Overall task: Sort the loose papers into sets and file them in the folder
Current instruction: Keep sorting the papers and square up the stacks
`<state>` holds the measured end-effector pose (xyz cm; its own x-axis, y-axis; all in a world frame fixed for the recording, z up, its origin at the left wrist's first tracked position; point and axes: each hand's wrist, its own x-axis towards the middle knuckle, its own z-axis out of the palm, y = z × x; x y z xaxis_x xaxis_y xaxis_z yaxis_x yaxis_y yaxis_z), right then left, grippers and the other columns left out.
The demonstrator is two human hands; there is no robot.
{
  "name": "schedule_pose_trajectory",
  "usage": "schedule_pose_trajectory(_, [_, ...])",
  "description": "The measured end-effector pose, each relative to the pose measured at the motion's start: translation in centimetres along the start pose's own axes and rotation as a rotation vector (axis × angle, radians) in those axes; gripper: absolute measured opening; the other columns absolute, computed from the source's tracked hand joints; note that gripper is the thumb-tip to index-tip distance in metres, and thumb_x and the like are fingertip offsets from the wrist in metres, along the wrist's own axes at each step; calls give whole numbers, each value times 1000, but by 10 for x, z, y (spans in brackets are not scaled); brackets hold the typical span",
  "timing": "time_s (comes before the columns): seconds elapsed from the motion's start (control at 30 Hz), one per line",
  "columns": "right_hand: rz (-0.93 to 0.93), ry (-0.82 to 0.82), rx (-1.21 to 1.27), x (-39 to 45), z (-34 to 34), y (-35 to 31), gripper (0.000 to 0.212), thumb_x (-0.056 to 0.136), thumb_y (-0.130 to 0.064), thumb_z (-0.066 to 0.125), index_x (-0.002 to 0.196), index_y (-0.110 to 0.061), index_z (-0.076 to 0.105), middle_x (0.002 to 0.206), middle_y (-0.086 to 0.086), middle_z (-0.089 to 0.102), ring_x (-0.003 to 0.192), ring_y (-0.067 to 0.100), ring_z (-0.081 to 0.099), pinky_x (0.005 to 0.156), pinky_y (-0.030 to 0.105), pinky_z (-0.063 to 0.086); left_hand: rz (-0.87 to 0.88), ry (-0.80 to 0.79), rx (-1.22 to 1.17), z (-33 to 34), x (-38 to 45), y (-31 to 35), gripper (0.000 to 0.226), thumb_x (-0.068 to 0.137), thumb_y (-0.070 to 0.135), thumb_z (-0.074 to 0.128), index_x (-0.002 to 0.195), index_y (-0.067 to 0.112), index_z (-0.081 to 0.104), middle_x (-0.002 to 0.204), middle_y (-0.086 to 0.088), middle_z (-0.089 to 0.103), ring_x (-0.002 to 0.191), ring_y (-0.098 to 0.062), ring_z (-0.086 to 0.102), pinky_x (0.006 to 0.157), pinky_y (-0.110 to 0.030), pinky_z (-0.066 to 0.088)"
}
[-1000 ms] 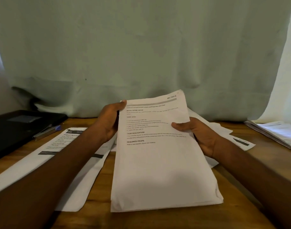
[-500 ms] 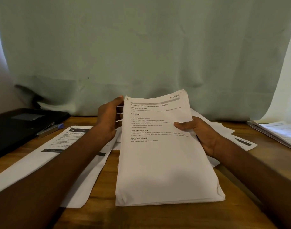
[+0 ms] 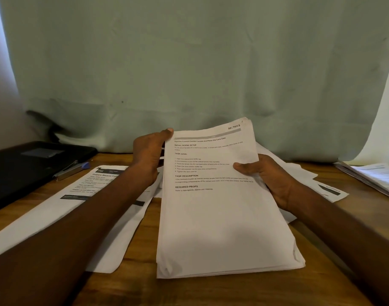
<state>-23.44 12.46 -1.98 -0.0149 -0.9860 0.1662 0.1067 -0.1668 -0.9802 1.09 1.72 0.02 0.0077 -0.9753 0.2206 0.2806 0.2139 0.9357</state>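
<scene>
Both hands hold one paper stack (image 3: 220, 217): my left hand (image 3: 148, 156) grips its upper left edge, my right hand (image 3: 266, 176) pinches its right edge. Stack's lower edge rests on the tabletop (image 3: 145, 219).

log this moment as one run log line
phase: squaring set | left hand: grips paper stack left edge | right hand: grips right edge | stack: bottom edge on wooden table
</scene>
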Motion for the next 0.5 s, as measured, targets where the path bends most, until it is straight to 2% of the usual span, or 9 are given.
schedule_pose_trajectory(0.2, [19,-13,15,0,-1,0,50,88,-7,61,137,-8,59,131,17,67,119,40,65,104,54,51,57,-23,19,-1,3,-4,21,91,32,75,87,12,74,86,-6,78,72,-18,72,62,-29,54])
schedule_pose_trajectory(0.3, [15,-19,16,0,-2,2,52,88,-7,61,140,-6,57,134,18,65,122,43,63,109,58,46,102,-4,25,0,2,-2,22,91,32,76,82,12,74,81,-4,77,68,-17,71,62,-29,54])
schedule_pose_trajectory(0.43, [15,-2,23,1,-2,3,50,90,-6,60,140,-6,57,134,19,65,123,44,62,111,60,43,21,25,-56,0,-1,2,27,93,39,72,84,13,72,81,-3,76,71,-20,70,64,-30,55])
schedule_pose_trajectory(0.5, [18,-9,29,1,-2,4,48,92,-5,58,141,-6,57,135,19,64,123,44,61,111,60,43,48,20,-47,-1,0,1,21,94,31,71,85,12,73,80,-3,76,73,-21,69,64,-29,56])
